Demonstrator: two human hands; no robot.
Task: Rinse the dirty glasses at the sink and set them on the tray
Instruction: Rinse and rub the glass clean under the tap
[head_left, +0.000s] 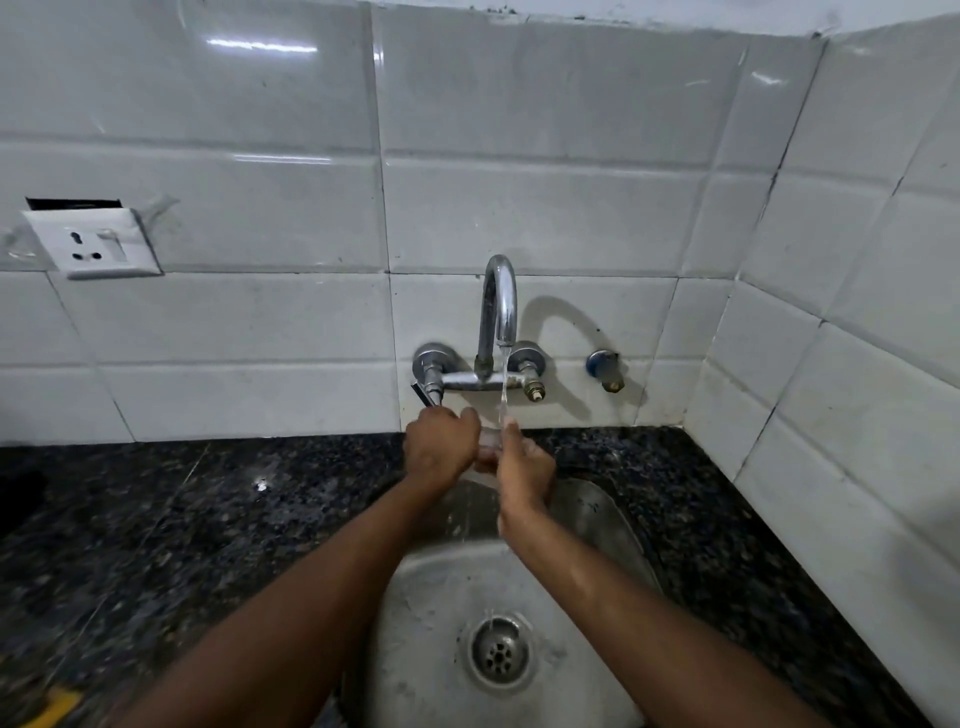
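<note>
Glossy white wall tiles (234, 322) beyond the left hand (441, 447) and right hand (524, 467). Dark speckled counter (156, 519) off to their left, white socket plate (93, 249) above it.

1. A glossy white tiled wall (519, 156) is seen behind.
2. A white socket (96, 247) is fixed on it at the left, a little tilted.
3. A chrome tap (498, 306) is mounted on the wall; a thin line of water (503, 384) is let out of its spout.
4. A blue-capped valve (605, 369) is set just right of the tap.
5. A dark speckled counter (208, 493) is laid below the wall.
6. A blurred yellow thing (57, 709) is cut by the lower left corner.
</note>
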